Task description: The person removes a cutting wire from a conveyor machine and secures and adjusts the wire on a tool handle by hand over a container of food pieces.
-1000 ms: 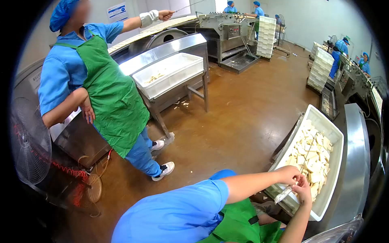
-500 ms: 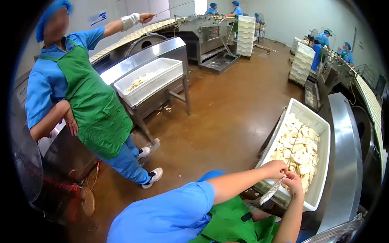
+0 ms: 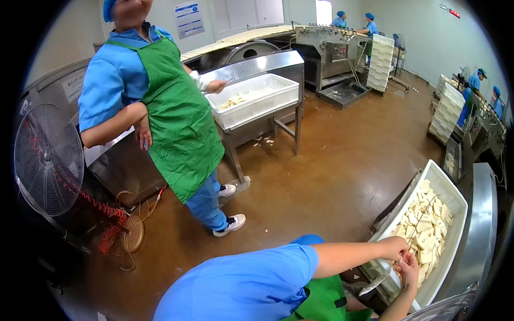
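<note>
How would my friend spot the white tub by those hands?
Start at the brown floor. At the lower right, beside the shiny metal panel, is the white tub. Pale pieces fill much of it; the tub across the floor holds far fewer.

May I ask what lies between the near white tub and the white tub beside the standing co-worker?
In the head view, brown floor lies between them, with pale scraps by the far metal stand.

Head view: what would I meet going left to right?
Grey round wire-mesh fan, standing person in green cloth apron, farther white rectangular plastic tub, nearer white rectangular plastic tub with pale flat pieces in it, shiny metal panel.
</note>
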Available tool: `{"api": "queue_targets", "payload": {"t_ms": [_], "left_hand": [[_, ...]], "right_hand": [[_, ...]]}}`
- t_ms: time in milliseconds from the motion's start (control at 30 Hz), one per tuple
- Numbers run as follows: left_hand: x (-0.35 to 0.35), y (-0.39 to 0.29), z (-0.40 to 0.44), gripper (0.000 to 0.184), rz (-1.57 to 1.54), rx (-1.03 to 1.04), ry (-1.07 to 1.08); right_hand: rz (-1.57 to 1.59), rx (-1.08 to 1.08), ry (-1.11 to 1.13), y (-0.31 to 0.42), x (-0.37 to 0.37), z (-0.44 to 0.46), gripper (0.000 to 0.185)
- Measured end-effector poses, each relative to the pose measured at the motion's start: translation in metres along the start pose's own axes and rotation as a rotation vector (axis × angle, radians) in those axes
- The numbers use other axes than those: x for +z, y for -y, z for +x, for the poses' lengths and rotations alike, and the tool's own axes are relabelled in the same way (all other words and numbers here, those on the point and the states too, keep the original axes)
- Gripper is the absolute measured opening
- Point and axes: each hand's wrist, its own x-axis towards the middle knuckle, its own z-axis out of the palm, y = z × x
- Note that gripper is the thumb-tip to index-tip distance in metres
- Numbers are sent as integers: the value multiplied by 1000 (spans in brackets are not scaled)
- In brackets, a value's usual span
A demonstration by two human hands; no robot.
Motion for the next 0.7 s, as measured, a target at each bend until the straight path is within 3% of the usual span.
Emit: {"api": "queue_targets", "payload": {"t_ms": [67,200,467,700], "left_hand": [[-1,-5,3,15,51,-82,79],[4,2,3,14,112,-54,49],[0,-2,5,9,124,-98,51],[1,-3,3,9,171,-107,16]], "right_hand": [[-56,28,-145,11,9,-6,18],[-88,-12,-168,7,8,-4,9],[-283,-40,-262,10,11,-6,10],[-245,-78,-316,5,12,-2,10]]}}
